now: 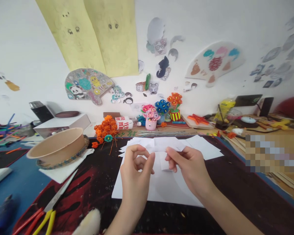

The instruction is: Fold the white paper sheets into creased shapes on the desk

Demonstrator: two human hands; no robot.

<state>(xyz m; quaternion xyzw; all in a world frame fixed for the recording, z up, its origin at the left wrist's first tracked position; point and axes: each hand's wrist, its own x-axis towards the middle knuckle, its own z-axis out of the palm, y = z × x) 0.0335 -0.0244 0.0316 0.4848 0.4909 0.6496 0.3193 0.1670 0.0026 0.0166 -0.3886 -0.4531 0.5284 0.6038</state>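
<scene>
A small folded piece of white paper (168,143) is pinched between the thumb and fingers of my right hand (189,164), held above white sheets. My left hand (137,169) is at the left end of that paper, its thumb and fingers curled toward each other with a gap between the tips; whether a finger touches the paper's edge is unclear. Below both hands lies a large white sheet (176,192) on the dark mat. More white sheets (204,147) are spread behind it, partly hidden by my hands.
Red-handled and yellow-handled tools (47,212), a beige bowl (56,147) and a blue tool (3,212) are on the left. Orange pipe-cleaner flowers (106,127), flower pots (151,124) and a bottle (225,107) stand at the back. Thin sticks (281,178) lie right.
</scene>
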